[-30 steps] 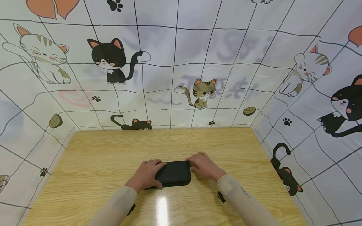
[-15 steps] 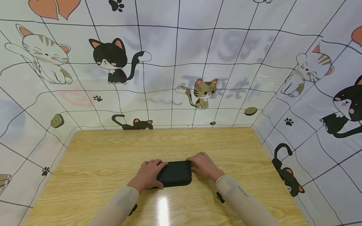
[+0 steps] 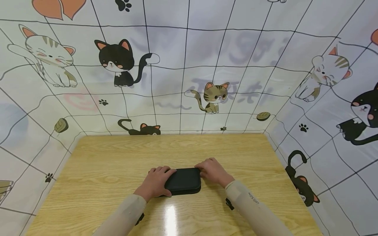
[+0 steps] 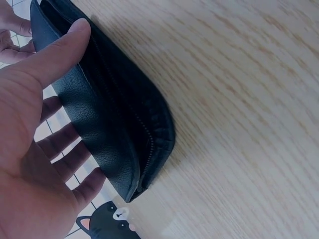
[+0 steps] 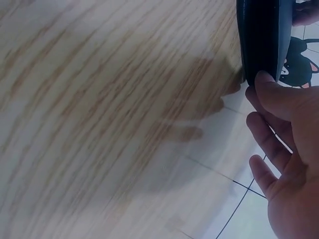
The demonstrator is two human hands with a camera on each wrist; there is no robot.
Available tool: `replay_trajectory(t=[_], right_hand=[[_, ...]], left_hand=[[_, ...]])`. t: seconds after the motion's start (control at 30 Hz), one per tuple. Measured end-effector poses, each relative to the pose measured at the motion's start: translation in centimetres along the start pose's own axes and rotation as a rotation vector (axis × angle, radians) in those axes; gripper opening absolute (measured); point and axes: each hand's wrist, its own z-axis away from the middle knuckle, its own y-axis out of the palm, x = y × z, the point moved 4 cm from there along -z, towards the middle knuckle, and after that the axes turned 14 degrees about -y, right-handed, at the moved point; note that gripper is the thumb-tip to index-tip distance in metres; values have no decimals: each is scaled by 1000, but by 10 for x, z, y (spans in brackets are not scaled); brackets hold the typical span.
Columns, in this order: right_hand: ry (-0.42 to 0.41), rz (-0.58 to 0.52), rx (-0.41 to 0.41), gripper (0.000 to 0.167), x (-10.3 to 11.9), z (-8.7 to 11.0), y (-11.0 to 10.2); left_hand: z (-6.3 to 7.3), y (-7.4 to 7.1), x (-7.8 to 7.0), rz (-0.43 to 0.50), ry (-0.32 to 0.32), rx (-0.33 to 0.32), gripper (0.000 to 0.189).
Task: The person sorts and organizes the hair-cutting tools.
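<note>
A black leather-look zip wallet lies on the wooden table between both hands. My left hand grips its left end, the thumb along the near edge and the fingers across toward the far side. The left wrist view shows the wallet's zipped edge parted at this end, zipper teeth visible along the gap. At the far right corner, my right hand pinches the wallet between thumb and index finger. In the right wrist view the other fingers are loosely bent, off the wallet. Whether a zipper pull sits in that pinch is hidden.
The light wooden table reaches back to a white cloth wall printed with cartoon cats and grid lines. Similar cloth walls stand at left and right. A glare spot shines on the table's near part.
Both hands keep their hold at the two ends of the wallet. The whole head view has shifted slightly; the wallet otherwise looks the same.
</note>
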Motion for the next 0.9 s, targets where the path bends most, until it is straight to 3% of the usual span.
replay_trajectory(t=[0.9], right_hand=[[-32,13,-122,23,-3,-4,1]], left_hand=[[-2,2,2,9,-1,3,92]])
